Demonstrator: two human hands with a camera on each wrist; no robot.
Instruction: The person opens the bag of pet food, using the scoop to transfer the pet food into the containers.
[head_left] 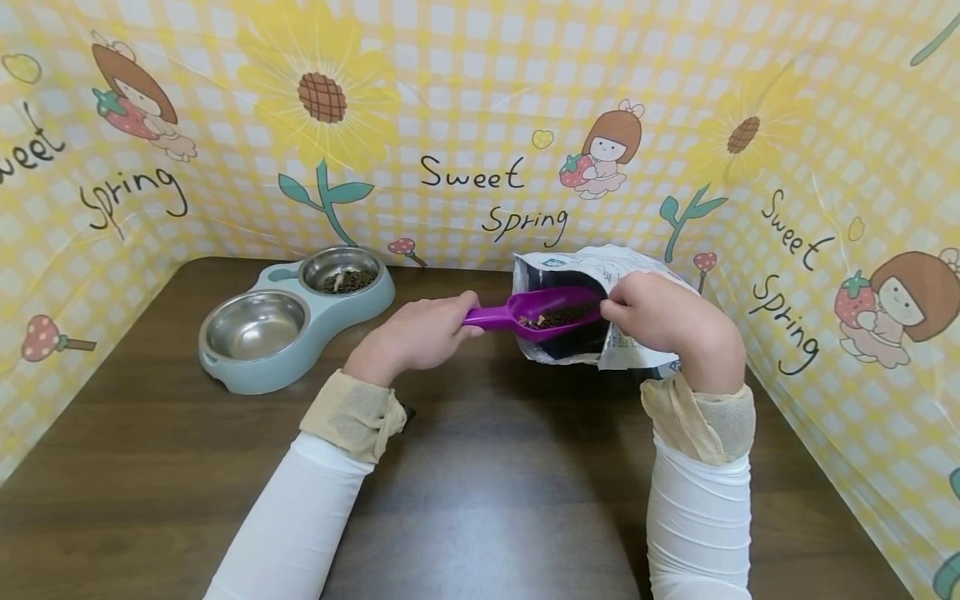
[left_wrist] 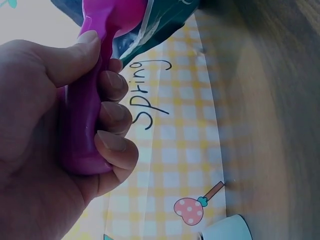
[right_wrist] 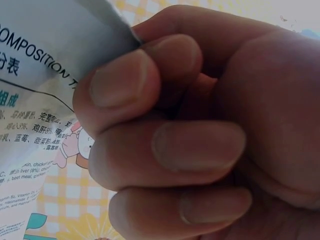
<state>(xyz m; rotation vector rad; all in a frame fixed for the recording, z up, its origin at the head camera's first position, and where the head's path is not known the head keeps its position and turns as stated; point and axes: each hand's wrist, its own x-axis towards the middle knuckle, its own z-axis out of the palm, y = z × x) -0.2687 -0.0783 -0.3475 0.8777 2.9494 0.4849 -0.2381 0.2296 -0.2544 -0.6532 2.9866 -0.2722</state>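
My left hand (head_left: 420,333) grips the handle of a purple scoop (head_left: 491,317); the left wrist view shows its fingers curled round that handle (left_wrist: 82,125). Brown kibble (head_left: 562,316) lies in the scoop's bowl, which is at the mouth of a white pet food bag (head_left: 637,354). The bag lies on its side with its dark inside showing. With thumb and fingers, my right hand (head_left: 675,321) pinches the edge of the bag's opening. Printed text on the bag (right_wrist: 30,100) shows beside those fingers in the right wrist view.
A pale blue double bowl stand (head_left: 303,367) is at the back left of the brown table (head_left: 480,500). Its rear steel bowl (head_left: 311,267) contains kibble; its front steel bowl (head_left: 258,329) has none. A yellow checked cloth (head_left: 465,83) surrounds the back and sides.
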